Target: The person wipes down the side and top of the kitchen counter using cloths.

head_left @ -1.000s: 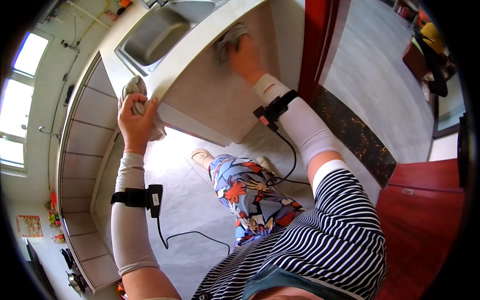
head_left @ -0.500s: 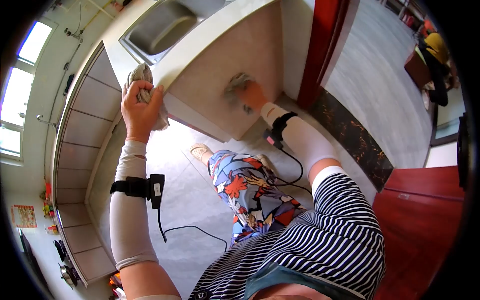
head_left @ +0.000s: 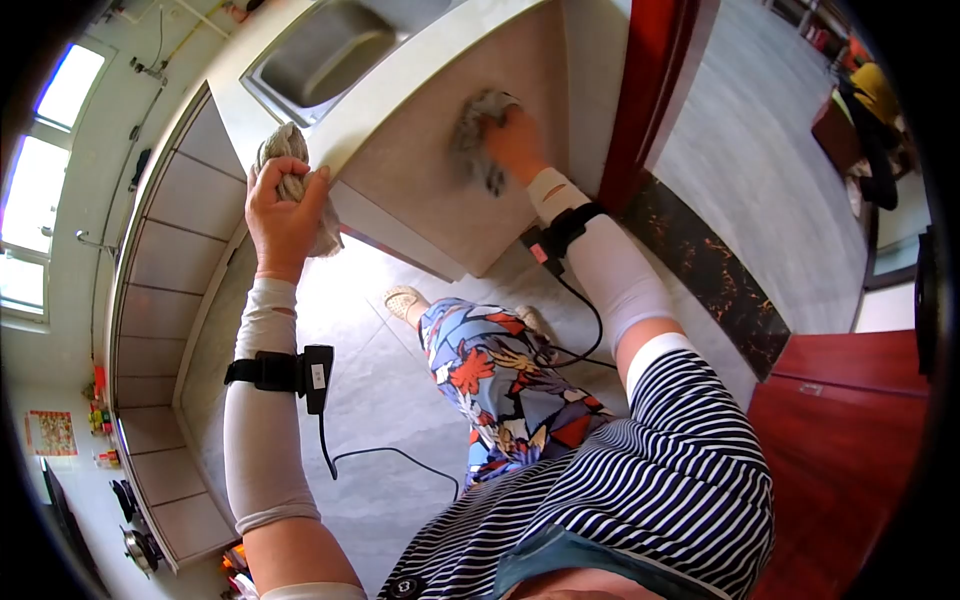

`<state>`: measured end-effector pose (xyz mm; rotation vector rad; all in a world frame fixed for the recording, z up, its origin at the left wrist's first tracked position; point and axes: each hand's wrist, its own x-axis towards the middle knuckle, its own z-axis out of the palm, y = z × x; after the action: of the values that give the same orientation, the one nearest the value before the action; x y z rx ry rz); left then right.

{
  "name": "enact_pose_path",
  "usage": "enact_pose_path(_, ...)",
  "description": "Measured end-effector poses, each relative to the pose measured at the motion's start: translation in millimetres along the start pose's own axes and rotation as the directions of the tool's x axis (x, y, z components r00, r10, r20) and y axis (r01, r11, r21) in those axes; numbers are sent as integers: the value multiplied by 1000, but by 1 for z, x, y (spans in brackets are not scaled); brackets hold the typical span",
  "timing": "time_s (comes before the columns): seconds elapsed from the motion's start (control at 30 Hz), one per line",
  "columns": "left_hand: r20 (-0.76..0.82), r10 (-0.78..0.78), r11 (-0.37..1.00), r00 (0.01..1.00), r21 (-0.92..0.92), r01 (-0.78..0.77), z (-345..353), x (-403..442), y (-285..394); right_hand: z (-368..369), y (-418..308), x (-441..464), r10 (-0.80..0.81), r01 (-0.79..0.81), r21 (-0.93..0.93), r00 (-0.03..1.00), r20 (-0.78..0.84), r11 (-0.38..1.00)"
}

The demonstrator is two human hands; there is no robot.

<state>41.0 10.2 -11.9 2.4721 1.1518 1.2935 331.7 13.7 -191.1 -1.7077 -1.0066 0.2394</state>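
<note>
My left hand (head_left: 283,215) is closed around a bunched grey-beige cloth (head_left: 284,143) at the corner of the counter, below the sink. Part of that cloth hangs beneath the palm. My right hand (head_left: 517,145) presses a crumpled grey rag (head_left: 470,140) against the side panel (head_left: 415,165) under the countertop. Motion blurs this hand and rag a little, and the rag's underside is hidden against the panel.
A steel sink (head_left: 325,60) is set into the pale countertop (head_left: 400,85). A red door frame (head_left: 645,100) stands right of the panel, with a dark threshold (head_left: 705,265) below it. A red cabinet (head_left: 840,430) is at lower right. Thin cables hang from both forearm straps.
My right hand and its rag have moved up the panel, and the forearm has followed. My left hand and its cloth have barely shifted.
</note>
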Motion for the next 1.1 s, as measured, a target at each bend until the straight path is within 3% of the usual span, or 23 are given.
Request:
enact_pose_path(0.13,5,6,1000,1000,-27,-6,-1,-1,-1,34,79,-5,180,-173,-53,969,171,984)
enact_pose_path(0.2,13,-21,997,1000,-70,22,-1,0,-3,54,92,-28,55,-20,-207,985,163,978)
enact_pose_path(0.23,13,-24,997,1000,-67,25,-1,0,-3,54,81,-42,55,-20,-206,984,167,978)
enact_pose_path(0.37,4,5,1000,1000,-23,-5,1,0,-6,50,12,-89,-123,179,-80,880,459,981)
enact_pose_path(0.4,2,7,1000,1000,-22,-7,2,1,-7,46,-8,-96,-179,202,-1,868,464,979)
enact_pose_path(0.47,-2,10,1000,1000,-3,-10,3,2,-3,41,-46,-96,-233,222,79,854,465,972)
enact_pose_path(0.53,-4,7,1000,1000,19,-7,2,1,0,30,-81,-92,-338,260,251,873,353,933)
enact_pose_path(0.67,4,-21,1000,1000,10,21,5,2,-1,8,-111,-62,-271,177,335,927,259,925)
enact_pose_path(0.73,-7,1,1000,1000,13,-1,5,2,-2,0,-100,-53,-355,298,351,928,109,888)
enact_pose_path(0.93,-8,-18,1000,1000,-18,18,5,0,-2,16,-12,-42,-172,166,230,985,9,959)
enact_pose_path(1.1,-10,-16,999,1000,-40,16,2,0,-5,39,33,-64,-127,125,20,988,91,992)
